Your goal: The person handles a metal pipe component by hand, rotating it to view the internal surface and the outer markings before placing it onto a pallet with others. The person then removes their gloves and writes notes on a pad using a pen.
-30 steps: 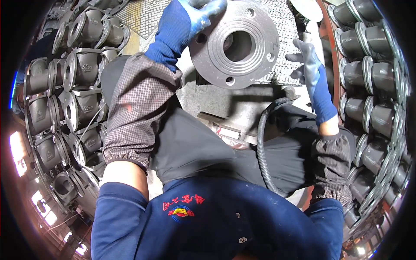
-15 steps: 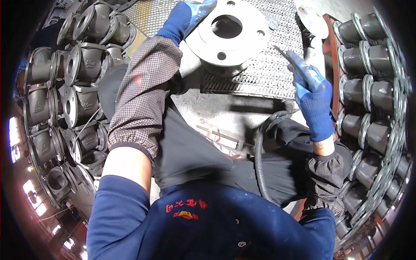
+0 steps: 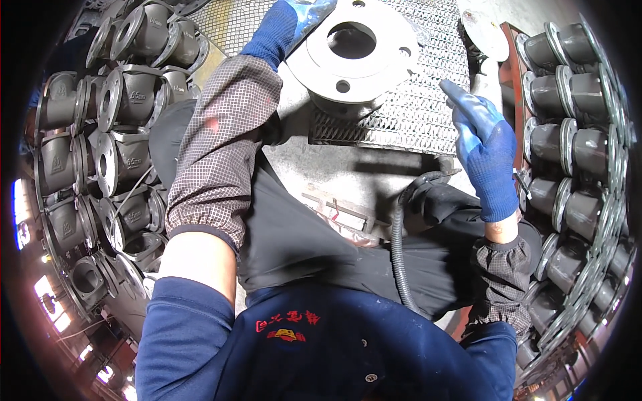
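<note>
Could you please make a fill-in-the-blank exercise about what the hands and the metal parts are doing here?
1. The left hand holds the round flange at its ____ edge.
2. Both hands wear ____ gloves.
3. The right hand is open and holds ____.
4. The flange rests on a metal ____ with many small holes.

Missing words: left; blue; nothing; grate

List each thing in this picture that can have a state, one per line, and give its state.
Left hand: gloved, gripping the flange's rim.
Right hand: gloved, open, holding nothing.
Flange: bore up, resting on the mesh table.
Black hose: lying loose across the lap.
Stacked castings: untouched.
</note>
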Demonstrator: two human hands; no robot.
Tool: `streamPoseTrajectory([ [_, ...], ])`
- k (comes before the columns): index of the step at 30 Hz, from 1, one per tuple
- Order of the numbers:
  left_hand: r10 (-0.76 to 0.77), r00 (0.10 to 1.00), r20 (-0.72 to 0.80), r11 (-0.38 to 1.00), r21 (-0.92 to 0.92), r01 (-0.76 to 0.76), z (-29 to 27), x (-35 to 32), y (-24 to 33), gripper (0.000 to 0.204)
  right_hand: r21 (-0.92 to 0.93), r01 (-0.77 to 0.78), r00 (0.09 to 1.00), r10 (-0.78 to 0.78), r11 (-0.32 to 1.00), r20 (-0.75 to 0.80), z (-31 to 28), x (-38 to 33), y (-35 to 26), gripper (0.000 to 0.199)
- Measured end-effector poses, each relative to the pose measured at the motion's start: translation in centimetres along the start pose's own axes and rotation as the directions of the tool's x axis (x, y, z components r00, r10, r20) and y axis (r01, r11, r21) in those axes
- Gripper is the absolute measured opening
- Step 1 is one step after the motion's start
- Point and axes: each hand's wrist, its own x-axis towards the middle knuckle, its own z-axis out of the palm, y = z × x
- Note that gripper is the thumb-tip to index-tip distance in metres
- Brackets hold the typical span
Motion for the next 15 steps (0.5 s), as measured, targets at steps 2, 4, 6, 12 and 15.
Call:
streamPoseTrajectory([
  [2, -0.004, 1.000, 0.006, 1.000, -0.004, 0.005, 0.1, -0.1, -0.1, 0.027, -0.030, 0.000, 1.000, 0.000, 1.000, -0.002, 0.1, 0.0, -0.1, 0.044],
  [4, -0.010, 1.000, 0.007, 1.000, -0.009, 0.010, 0.1, -0.2, -0.1, 0.027, -0.091, 0.003, 0.999, -0.007, 0.996, -0.038, 0.2, 0.2, 0.0, 0.035],
  [6, -0.013, 1.000, 0.006, 1.000, -0.007, 0.013, 0.0, -0.3, -0.1, 0.027, -0.128, -0.003, 1.000, 0.000, 0.992, -0.022, 0.0, 0.3, -0.5, 0.035],
  [12, -0.014, 1.000, 0.012, 1.000, -0.012, 0.014, 0.0, -0.1, -0.1, 0.028, -0.292, 0.032, 0.998, -0.016, 0.956, 0.058, -0.8, 1.0, -1.2, 0.031],
  [15, -0.012, 1.000, 0.019, 1.000, -0.019, 0.013, 0.2, 0.1, 0.0, 0.028, -0.327, 0.041, 0.996, -0.012, 0.944, 0.089, -0.9, 1.2, -1.3, 0.033],
])
